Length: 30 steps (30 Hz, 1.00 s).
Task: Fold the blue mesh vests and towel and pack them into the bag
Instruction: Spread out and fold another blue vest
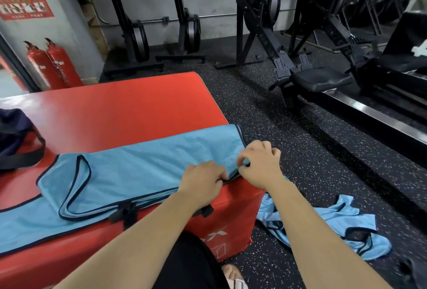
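At the far left we are seeing a dark navy bag (10, 131) sitting on the red padded box (129, 104), with its black strap (30, 157) looping out onto the red surface. Behind it, two red fire extinguishers (49, 64) are standing against the wall under a red sign (25, 6).

Moving right, we are looking at a blue mesh vest (138, 164) with dark trim, lying lengthwise along the near side of the box, well apart from the bag. Its armhole end is pointing toward the bag. More blue fabric (23, 226) is spreading out under it toward the lower left, and we cannot tell whether that is the same vest or another piece.

At the vest's right end, by the box's near corner, both hands are working side by side. The left hand (203, 181) is lying knuckles up with its fingers curled under, gripping the trimmed edge of the vest. Just beside it, the right hand (261, 164) is pinching the same edge between thumb and forefinger, with the other fingers bent.

Further right, a crumpled heap of blue vests (323, 224) is lying on the speckled black floor (300, 138) beside the box. Beyond it, black rowing machines (307, 64) are standing along the right side of the room.
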{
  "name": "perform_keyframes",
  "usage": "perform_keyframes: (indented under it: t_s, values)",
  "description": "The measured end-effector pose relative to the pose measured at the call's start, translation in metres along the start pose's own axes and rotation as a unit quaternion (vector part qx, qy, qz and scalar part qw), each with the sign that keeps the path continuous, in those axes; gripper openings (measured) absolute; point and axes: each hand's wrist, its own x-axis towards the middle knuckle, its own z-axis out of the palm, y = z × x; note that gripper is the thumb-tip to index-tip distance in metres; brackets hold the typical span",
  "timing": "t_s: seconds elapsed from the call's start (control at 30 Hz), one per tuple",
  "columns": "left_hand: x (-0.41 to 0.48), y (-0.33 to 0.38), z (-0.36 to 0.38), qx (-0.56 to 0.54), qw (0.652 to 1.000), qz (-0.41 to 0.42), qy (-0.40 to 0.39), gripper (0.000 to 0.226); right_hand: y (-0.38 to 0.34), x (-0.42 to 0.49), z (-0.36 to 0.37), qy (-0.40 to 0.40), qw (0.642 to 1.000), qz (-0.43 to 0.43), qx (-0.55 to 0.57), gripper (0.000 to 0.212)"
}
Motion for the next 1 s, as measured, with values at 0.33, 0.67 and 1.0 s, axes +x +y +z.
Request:
perform_keyframes:
  t_s: [0.33, 0.67, 1.0]
  values:
    - [0.006, -0.043, -0.022, -0.102, 0.981, -0.126, 0.103, 0.033, -0.040, 0.011, -0.013, 0.090, 0.995, -0.041, -0.002, 0.042]
    - [-0.051, -0.109, -0.005, 0.069, 0.967, -0.219, -0.108, 0.121, -0.089, 0.040, 0.050, -0.210, 0.972, -0.076, -0.075, 0.069]
    - [-0.045, -0.112, -0.010, 0.082, 0.959, -0.215, -0.165, 0.105, -0.056, 0.071, 0.047, -0.141, 0.982, 0.033, -0.121, 0.071]
